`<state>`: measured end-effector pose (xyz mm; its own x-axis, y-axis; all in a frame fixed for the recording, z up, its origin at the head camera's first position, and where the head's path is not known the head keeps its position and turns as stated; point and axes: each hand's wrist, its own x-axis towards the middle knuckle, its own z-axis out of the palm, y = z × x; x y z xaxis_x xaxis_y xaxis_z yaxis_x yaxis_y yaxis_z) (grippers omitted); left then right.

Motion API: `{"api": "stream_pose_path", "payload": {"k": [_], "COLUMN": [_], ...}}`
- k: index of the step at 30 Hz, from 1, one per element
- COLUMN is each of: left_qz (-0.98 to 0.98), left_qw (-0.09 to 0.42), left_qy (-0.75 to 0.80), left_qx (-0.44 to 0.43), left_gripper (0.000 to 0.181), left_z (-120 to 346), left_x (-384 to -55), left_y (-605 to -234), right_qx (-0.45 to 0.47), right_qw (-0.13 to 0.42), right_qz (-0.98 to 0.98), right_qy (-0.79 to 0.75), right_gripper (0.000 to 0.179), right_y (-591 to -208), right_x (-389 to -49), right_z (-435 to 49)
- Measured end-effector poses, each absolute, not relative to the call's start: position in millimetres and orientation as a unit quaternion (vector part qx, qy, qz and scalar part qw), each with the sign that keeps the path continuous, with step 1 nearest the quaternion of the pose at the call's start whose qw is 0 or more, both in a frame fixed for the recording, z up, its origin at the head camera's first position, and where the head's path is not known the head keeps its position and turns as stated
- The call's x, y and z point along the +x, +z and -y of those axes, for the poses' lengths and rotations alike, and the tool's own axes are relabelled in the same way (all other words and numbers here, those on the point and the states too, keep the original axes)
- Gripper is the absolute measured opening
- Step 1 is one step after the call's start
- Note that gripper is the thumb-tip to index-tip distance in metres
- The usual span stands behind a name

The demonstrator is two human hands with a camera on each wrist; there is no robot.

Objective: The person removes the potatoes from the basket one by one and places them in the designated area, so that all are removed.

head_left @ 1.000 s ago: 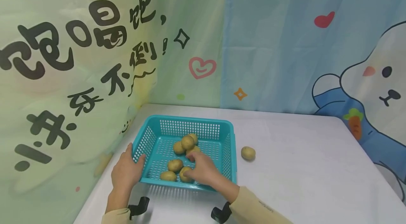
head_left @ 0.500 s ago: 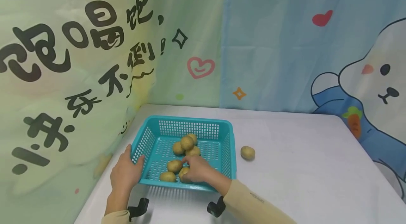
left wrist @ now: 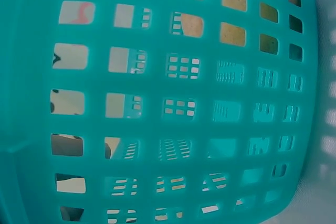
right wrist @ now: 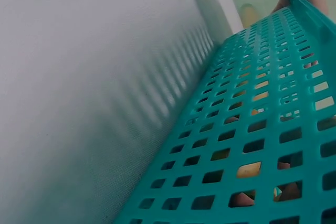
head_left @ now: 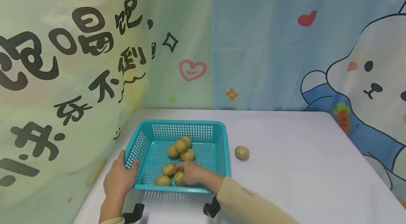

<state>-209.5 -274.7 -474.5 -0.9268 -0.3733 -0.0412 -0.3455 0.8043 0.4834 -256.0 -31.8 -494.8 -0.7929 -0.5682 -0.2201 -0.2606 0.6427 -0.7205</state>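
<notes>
In the head view, a turquoise plastic basket [head_left: 187, 189] with perforated walls holds several potatoes. My left hand [head_left: 118, 178] grips its left rim near the front corner, thumb over the inner side. My right hand [head_left: 193, 174] reaches in over the front right, fingers curled round a potato [head_left: 178, 179] near the front wall and covering part of it. Right beside those fingers lies another potato [head_left: 168, 169], with one more potato [head_left: 162, 181] in front. Behind them, a small cluster has a potato [head_left: 181, 145] on top. Both wrist views mostly show the basket's perforated wall [left wrist: 152, 82].
A single potato [head_left: 242, 153] lies on the white table [head_left: 285, 167], just right of the basket. Printed curtains [head_left: 260, 41] hang along the left side and the back. Black wrist mounts [head_left: 211, 208] stick out by both sleeves.
My right hand has lowered, and its fingers have closed in around the front potato. The left hand keeps its grip on the rim. The head view has turned slightly to the right.
</notes>
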Motion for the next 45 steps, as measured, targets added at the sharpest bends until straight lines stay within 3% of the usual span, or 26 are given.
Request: {"api": "stream_pose_path", "payload": {"k": [18, 26, 31, 38, 45], "left_qz": [0.951, 0.949, 0.949, 0.95, 0.949], "left_qw": [0.039, 0.038, 0.036, 0.037, 0.032], "left_qy": [-0.245, -0.249, -0.249, -0.242, -0.243], "left_qx": [0.185, 0.187, 0.189, 0.193, 0.196], "left_gripper": [0.075, 0.075, 0.075, 0.075, 0.075], "left_z": [273, 271, 271, 273, 273], "left_x": [-212, -213, -211, -209, -208], "left_y": [-473, -471, -472, -475, -475], "right_qx": [-0.216, -0.219, -0.217, -0.181, -0.127], "right_qw": [0.211, 0.185, 0.155, 0.066, 0.032], "right_qz": [-0.867, -0.843, -0.829, -0.823, -0.804], "right_qy": [-0.396, -0.454, -0.492, -0.535, -0.579], "right_gripper": [0.041, 0.052, 0.055, 0.053, 0.056], "right_y": [-479, -451, -445, -454, -462], "right_x": [-254, -244, -240, -229, -219], "right_z": [15, -11, -38, -64, -80]}}
